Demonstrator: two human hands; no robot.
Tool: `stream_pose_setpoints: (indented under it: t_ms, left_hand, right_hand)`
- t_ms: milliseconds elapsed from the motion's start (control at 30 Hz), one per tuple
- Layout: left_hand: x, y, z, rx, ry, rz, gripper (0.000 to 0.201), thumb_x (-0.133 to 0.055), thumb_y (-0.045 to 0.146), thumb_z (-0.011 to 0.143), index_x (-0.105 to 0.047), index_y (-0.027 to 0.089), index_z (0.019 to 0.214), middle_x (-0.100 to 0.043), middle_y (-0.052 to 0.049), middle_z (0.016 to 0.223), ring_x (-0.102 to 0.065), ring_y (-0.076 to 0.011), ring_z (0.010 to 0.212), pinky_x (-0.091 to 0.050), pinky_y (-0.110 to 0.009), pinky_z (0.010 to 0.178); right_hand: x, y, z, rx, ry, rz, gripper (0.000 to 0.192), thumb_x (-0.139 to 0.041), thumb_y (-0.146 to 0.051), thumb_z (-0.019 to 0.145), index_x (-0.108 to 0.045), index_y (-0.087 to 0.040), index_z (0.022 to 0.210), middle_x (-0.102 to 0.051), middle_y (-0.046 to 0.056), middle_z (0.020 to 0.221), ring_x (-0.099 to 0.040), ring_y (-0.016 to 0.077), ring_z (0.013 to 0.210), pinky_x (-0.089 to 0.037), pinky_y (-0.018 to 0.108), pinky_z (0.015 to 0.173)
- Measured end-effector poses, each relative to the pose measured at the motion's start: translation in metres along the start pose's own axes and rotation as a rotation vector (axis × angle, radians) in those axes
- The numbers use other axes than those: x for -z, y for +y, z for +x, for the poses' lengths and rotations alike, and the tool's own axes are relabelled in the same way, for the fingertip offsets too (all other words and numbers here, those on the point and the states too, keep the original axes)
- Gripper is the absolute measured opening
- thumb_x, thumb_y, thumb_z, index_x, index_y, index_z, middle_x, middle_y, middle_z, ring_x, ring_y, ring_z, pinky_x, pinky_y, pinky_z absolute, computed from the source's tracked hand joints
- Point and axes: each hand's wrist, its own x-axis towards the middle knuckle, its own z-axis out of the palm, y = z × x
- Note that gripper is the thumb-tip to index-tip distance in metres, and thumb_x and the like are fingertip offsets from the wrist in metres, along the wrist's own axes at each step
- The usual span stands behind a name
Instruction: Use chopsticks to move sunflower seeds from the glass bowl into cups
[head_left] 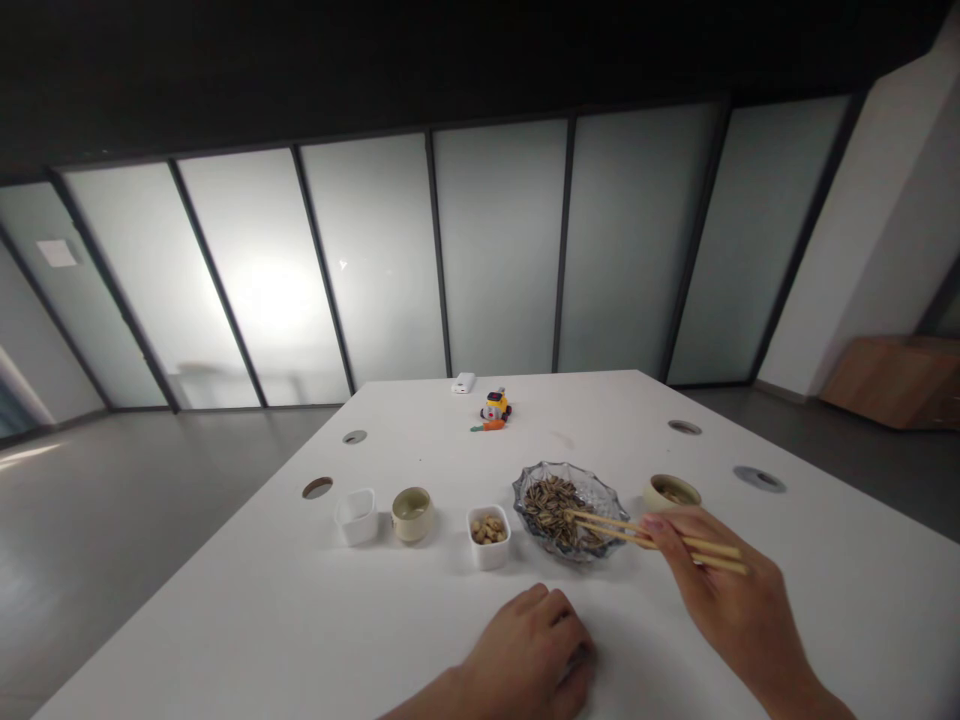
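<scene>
The right hand [724, 600] grips a pair of chopsticks [652, 535], its fingers closed around their near ends. The tips reach left over the glass dish [571, 508] and lie on or just above the sunflower seeds [551, 505] heaped in it; whether a seed is pinched between them is too small to tell. The left hand [536, 655] rests on the white worktop [262, 610] near the front edge, fingers curled into a loose fist, holding nothing that shows.

Just right of the dish stands a beige cup [671, 492]. To its left sit a square white cup of peanuts [489, 535], a round beige cup [412, 513] and another square white cup [356, 515]. Far across the worktop lie a small toy [495, 405], a toy carrot [487, 426] and a white box [463, 382].
</scene>
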Motion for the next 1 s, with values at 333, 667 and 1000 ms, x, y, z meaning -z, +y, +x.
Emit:
stream_pose_setpoints:
  t_ms: [333,667,1000]
  left_hand:
    - [0.006,0.003,0.002,0.022,-0.016,0.012,0.011,-0.072,0.025,0.096,-0.066,0.020,0.103,-0.070,-0.005,0.104,-0.066,-0.0223,0.095,-0.054,-0.030,0.088]
    - [-0.001,0.001,0.001,0.013,0.004,0.008,0.013,-0.074,0.024,0.093,-0.065,0.020,0.102,-0.071,-0.006,0.104,-0.067,-0.0227,0.096,-0.055,-0.031,0.091]
    - [0.007,0.004,0.001,0.024,-0.012,0.010,0.008,-0.070,0.026,0.100,-0.066,0.021,0.104,-0.070,-0.005,0.106,-0.066,-0.0219,0.097,-0.054,-0.029,0.089]
  right_hand:
    - [-0.011,-0.027,-0.006,-0.189,0.084,0.210,0.026,-0.058,-0.034,0.106,-0.075,-0.024,0.090,-0.078,0.003,0.084,-0.077,0.0190,0.077,-0.063,0.026,0.070]
    - [-0.026,-0.051,-0.017,-0.096,-0.040,0.452,0.019,-0.062,-0.027,0.104,-0.078,-0.026,0.093,-0.079,0.003,0.088,-0.078,0.0183,0.079,-0.064,0.024,0.073]
    - [0.002,0.003,0.001,-0.202,0.014,0.110,0.036,-0.054,-0.046,0.107,-0.073,-0.025,0.083,-0.078,0.001,0.075,-0.076,0.0171,0.068,-0.061,0.024,0.065]
